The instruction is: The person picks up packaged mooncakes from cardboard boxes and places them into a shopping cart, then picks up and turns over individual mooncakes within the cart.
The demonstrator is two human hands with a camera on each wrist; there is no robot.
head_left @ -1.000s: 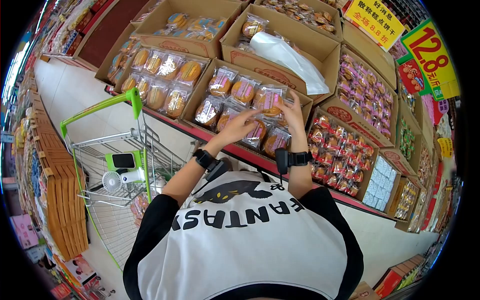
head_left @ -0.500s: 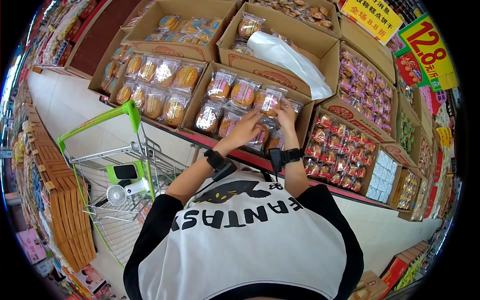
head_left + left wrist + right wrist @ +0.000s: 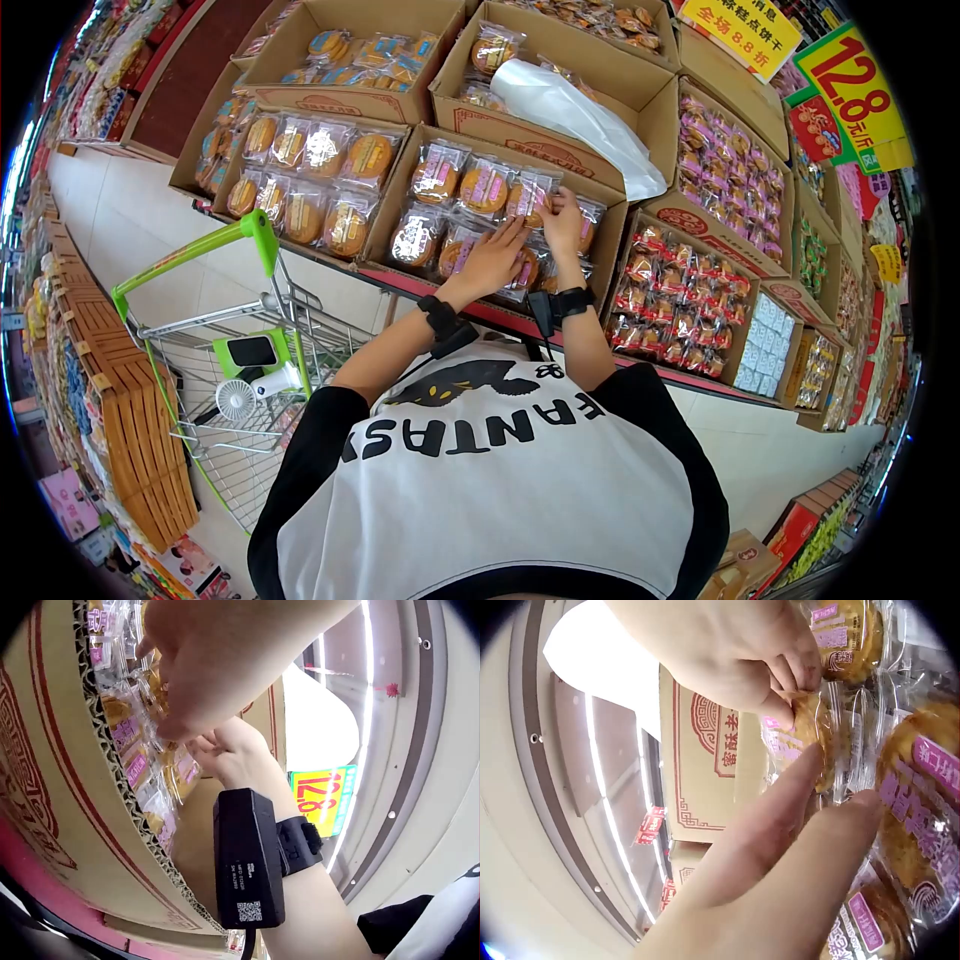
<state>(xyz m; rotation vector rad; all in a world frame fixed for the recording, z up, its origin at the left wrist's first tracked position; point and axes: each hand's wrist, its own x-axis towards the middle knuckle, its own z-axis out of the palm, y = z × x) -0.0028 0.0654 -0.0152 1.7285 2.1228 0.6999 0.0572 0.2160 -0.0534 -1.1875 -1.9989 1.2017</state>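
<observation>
A green-handled shopping cart [image 3: 200,355] stands near the left end of the display, well apart from both hands. On the display's front edge, an open cardboard box [image 3: 397,205] carries wrapped cakes in a front and a back row. Behind its back edge is a deeper box [image 3: 530,150], and a white plastic bag [image 3: 575,125] lies over that box's front right corner. The left hand [image 3: 490,262] comes in across the front edge, above the front-row cakes, its fingers stretched forward. The right hand [image 3: 563,222] reaches in toward the back right corner, its thumb and fingers curled on a wrapper and pinching it. The wrapped cake [image 3: 526,192] in that pinch is third from the left in the back row, close to the box's back edge, its pink lettering facing up. It lies directly left of the right hand's fingertips and just beyond the left hand's; in the right wrist view, one straight left finger touches its near side.
</observation>
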